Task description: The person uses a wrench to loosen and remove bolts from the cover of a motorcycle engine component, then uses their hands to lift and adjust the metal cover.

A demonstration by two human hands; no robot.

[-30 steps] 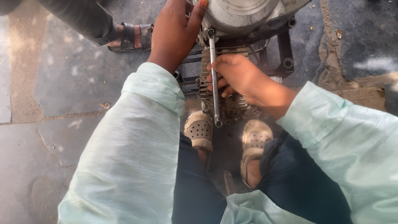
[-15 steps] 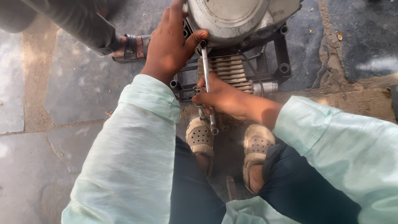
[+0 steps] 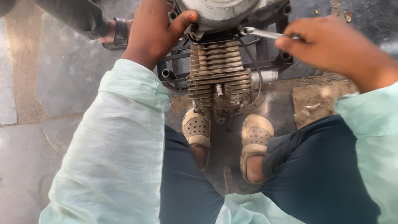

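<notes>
Between the person's sandalled feet, a grimy engine [image 3: 219,79] with dusty cooling fins and a silvery casing sits on a black metal frame [image 3: 273,62]. Left hand [image 3: 155,29] lies open against the casing, thumb pressed to its edge; right hand [image 3: 331,45] is closed around a slim metal wrench [image 3: 259,33] reaching toward the casing.
</notes>
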